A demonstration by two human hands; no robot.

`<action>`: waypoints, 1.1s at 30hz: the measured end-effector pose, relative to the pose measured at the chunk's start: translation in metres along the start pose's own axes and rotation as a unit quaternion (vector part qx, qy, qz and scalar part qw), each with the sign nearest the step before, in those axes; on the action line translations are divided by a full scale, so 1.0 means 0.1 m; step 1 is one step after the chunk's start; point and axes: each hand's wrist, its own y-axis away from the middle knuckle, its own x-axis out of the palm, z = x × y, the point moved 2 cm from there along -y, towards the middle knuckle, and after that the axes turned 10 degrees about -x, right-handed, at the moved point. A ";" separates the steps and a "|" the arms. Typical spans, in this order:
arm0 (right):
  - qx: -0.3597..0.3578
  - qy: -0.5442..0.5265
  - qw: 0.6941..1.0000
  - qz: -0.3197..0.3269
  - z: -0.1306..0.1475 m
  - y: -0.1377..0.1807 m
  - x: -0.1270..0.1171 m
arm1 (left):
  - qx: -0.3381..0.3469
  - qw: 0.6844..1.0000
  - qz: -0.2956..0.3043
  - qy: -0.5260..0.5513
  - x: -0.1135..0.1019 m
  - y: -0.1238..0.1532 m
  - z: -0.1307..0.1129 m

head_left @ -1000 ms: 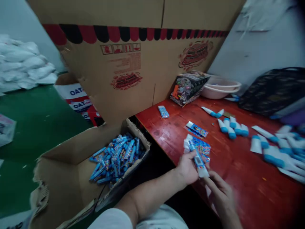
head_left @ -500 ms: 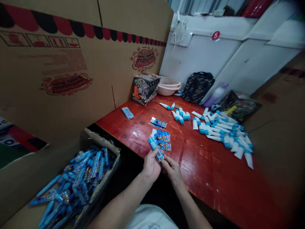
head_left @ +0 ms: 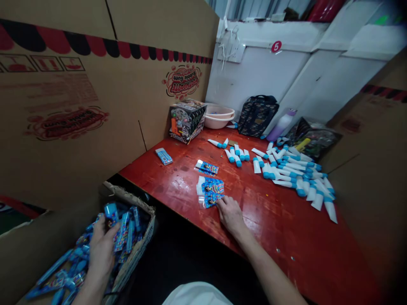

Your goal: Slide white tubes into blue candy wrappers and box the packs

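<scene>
My left hand is over the open carton at the lower left, its fingers closed round a blue wrapped tube. Beneath it, many similar blue packs lie heaped. On the red table, my right hand has its fingertips pinched at the right end of a blue printed pouch. That pouch overlaps another pouch, and a further small stack of pouches lies just behind. A flat blue printed bundle rests near the left table edge.
White tubes with blue caps are spread over the right side. At the back stand a display box, pink bowls, a dark bag and a purple bottle. A tall cardboard wall borders the left.
My left hand has moved from the table front, down and left into the carton with the blue tube. My right hand has let go of the tube and reached to the printed pouches.
</scene>
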 end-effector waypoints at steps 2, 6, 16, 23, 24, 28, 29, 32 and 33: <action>-0.011 0.003 1.000 -0.002 -0.01 0.01 0.03 | 0.025 0.996 -0.037 -0.074 -0.13 -0.05 0.06; 0.036 -0.128 0.989 -0.059 -0.08 0.06 0.03 | 0.073 0.990 0.034 -0.115 0.17 0.22 0.05; 0.183 -0.646 0.736 -0.086 -0.03 0.32 -0.22 | -0.082 0.820 0.565 -0.041 2.07 1.41 0.05; 0.202 -0.667 0.701 -0.149 -0.12 0.43 -0.22 | -0.097 0.845 0.525 0.043 2.47 1.58 0.27; 0.210 -0.667 0.696 -0.159 -0.13 0.41 -0.18 | -0.096 0.845 0.523 0.049 2.49 1.58 0.29; 0.245 -0.688 0.660 -0.175 -0.20 0.24 -0.07 | -0.103 0.857 0.502 0.050 2.63 1.55 0.31; 0.247 -0.695 0.653 -0.170 -0.22 0.18 -0.06 | -0.109 0.862 0.493 0.048 2.67 1.53 0.31; 0.247 -0.715 0.638 -0.144 -0.31 0.03 -0.08 | -0.130 0.862 0.485 0.068 2.80 1.46 0.27; 0.243 -0.716 0.641 -0.134 -0.34 -0.01 -0.09 | -0.141 0.855 0.494 0.079 2.84 1.44 0.25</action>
